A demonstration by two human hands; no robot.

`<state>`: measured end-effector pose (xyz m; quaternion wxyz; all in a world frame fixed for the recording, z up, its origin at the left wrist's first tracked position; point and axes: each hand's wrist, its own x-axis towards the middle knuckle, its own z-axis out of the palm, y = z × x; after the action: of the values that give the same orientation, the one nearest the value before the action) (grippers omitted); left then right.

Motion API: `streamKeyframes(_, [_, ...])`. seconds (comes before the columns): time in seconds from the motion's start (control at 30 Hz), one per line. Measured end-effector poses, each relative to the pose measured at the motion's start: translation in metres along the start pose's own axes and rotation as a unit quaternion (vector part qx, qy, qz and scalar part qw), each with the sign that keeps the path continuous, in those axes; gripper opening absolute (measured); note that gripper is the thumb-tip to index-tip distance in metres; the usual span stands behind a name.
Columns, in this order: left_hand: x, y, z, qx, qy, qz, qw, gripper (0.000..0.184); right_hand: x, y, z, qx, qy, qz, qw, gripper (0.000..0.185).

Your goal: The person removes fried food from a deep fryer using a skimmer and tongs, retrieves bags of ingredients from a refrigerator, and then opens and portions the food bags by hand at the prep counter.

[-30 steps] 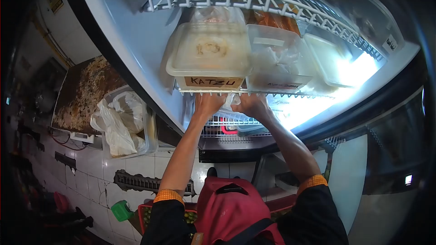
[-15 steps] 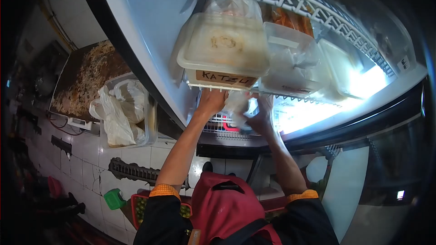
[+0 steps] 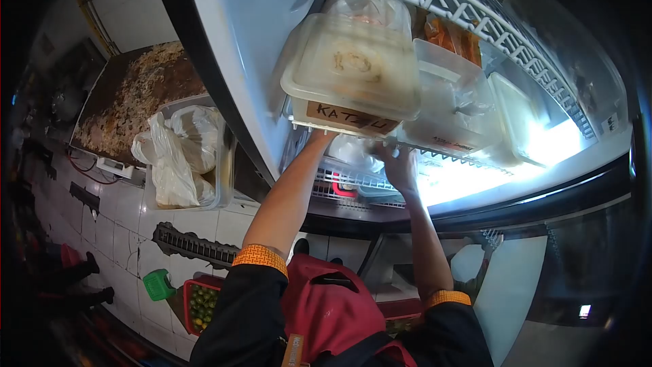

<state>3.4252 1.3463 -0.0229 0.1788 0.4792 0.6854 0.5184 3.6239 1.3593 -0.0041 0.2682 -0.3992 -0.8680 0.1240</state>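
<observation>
My left hand reaches into the fridge under the shelf that bears a lidded container marked KATZU; its fingers are hidden. My right hand is just below the same shelf's front edge, fingers apart, beside a whitish plastic bag. The bag lies between my two hands on the level below, partly covered by the shelf above. Whether my right fingertips touch it, I cannot tell. Beneath it are a wire rack and a red-edged item.
Clear containers and a bright light are on the right inside the fridge. To the left, a tub with white bags stands by a stained brown surface. On the floor are a red crate of green fruit and a green stool.
The plastic bag, earlier between my hands at the shelf edge, is deeper inside on the lower level. My left hand has gone further under the shelf; my right hand has come away from the bag.
</observation>
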Motion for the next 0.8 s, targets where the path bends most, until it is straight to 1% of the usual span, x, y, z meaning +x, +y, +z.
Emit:
streamKeyframes(0.03, [-0.002, -0.001, 0.0, -0.01, 0.004, -0.002, 1.0, 0.051, 0.006, -0.026, -0.009, 0.152, 0.001, 0.104, 0.983, 0.022])
streamKeyframes(0.07, [-0.001, 0.0, 0.0, -0.011, 0.003, -0.003, 1.0, 0.052, 0.009, -0.01, 0.004, 0.061, 0.011, -0.019, 0.998, 0.021])
streamKeyframes(0.1, [-0.003, 0.0, 0.002, -0.011, 0.003, -0.002, 1.0, 0.052, 0.011, 0.011, 0.022, -0.032, 0.021, -0.141, 0.989, 0.019])
streamKeyframes(0.13, [-0.001, -0.003, 0.002, 0.02, -0.03, 0.02, 0.999, 0.057, 0.011, 0.018, 0.026, -0.187, 0.059, -0.218, 0.956, 0.021])
streamKeyframes(0.17, [-0.002, -0.007, 0.003, 0.019, -0.03, 0.019, 0.999, 0.057, 0.01, 0.025, 0.028, -0.187, 0.059, -0.219, 0.956, 0.021])
streamKeyframes(0.2, [-0.007, -0.011, 0.005, -0.029, -0.035, 0.017, 0.999, 0.058, 0.009, 0.033, 0.031, 0.033, 0.024, -0.029, 0.999, 0.024])
streamKeyframes(0.23, [-0.014, -0.008, 0.004, -0.077, -0.041, 0.014, 0.996, 0.059, 0.006, 0.037, 0.031, 0.25, -0.014, 0.164, 0.954, 0.027])
streamKeyframes(0.27, [-0.018, 0.026, -0.022, -0.042, -0.122, 0.016, 0.992, 0.06, -0.001, 0.037, 0.025, 0.394, 0.05, 0.131, 0.909, 0.033])
streamKeyframes(0.3, [-0.021, 0.043, -0.025, -0.043, -0.12, 0.016, 0.992, 0.06, -0.006, 0.007, 0.004, 0.441, 0.121, 0.192, 0.868, 0.035])
streamKeyframes(0.33, [-0.026, 0.057, -0.022, 0.122, -0.153, 0.101, 0.975, 0.054, -0.011, 0.008, -0.002, 0.482, 0.133, 0.201, 0.842, 0.038])
streamKeyframes(0.37, [-0.028, 0.064, -0.019, 0.285, -0.18, 0.187, 0.923, 0.048, -0.013, 0.007, -0.007, 0.525, 0.147, 0.207, 0.813, 0.041])
streamKeyframes(0.4, [-0.033, 0.047, -0.008, 0.286, -0.183, 0.186, 0.922, 0.048, -0.019, 0.002, -0.01, 0.526, 0.147, 0.209, 0.811, 0.041])
streamKeyframes(0.43, [-0.037, 0.015, 0.012, 0.297, -0.102, 0.245, 0.917, 0.046, -0.023, -0.009, -0.015, 0.537, 0.207, 0.254, 0.778, 0.04])
streamKeyframes(0.47, [-0.036, -0.003, 0.022, 0.307, -0.021, 0.305, 0.901, 0.044, -0.026, -0.015, -0.018, 0.546, 0.267, 0.296, 0.737, 0.039])
streamKeyframes(0.5, [-0.03, -0.005, 0.02, 0.312, -0.021, 0.31, 0.898, 0.044, -0.033, -0.014, -0.02, 0.551, 0.271, 0.294, 0.733, 0.039])
streamKeyframes(0.53, [-0.017, -0.005, 0.015, 0.233, -0.129, 0.224, 0.937, 0.044, -0.04, -0.009, -0.025, 0.606, 0.2, 0.25, 0.728, 0.038])
streamKeyframes(0.57, [-0.014, -0.004, 0.01, 0.146, -0.234, 0.125, 0.953, 0.044, -0.051, -0.003, -0.028, 0.654, 0.121, 0.206, 0.718, 0.038])
streamKeyframes(0.6, [-0.039, -0.004, 0.01, 0.332, 0.026, 0.277, 0.901, 0.044, -0.062, 0.008, -0.02, 0.627, 0.078, 0.207, 0.747, 0.035])
streamKeyframes(0.63, [-0.053, 0.016, -0.007, 0.314, 0.013, 0.269, 0.91, 0.043, -0.064, 0.0, -0.021, 0.696, 0.035, 0.259, 0.669, 0.037])
streamKeyframes(0.67, [-0.072, 0.043, -0.034, 0.303, -0.003, 0.253, 0.919, 0.043, -0.066, -0.02, -0.025, 0.755, -0.018, 0.313, 0.576, 0.04])
streamKeyframes(0.7, [-0.1, 0.059, -0.056, 0.25, -0.022, 0.202, 0.947, 0.04, -0.069, -0.06, -0.044, 0.776, -0.078, 0.355, 0.515, 0.048])
streamKeyframes(0.73, [-0.139, 0.055, -0.076, 0.236, 0.015, 0.224, 0.945, 0.026, -0.079, -0.055, -0.03, 0.744, -0.242, 0.125, 0.611, 0.057])
streamKeyframes(0.77, [-0.176, 0.05, -0.105, 0.226, 0.069, 0.295, 0.926, 0.009, -0.086, -0.066, -0.02, 0.746, -0.327, 0.108, 0.57, 0.054])
streamKeyframes(0.8, [-0.213, 0.038, -0.136, 0.21, 0.113, 0.279, 0.93, 0.011, -0.09, -0.097, -0.021, 0.634, -0.34, 0.13, 0.682, 0.052])
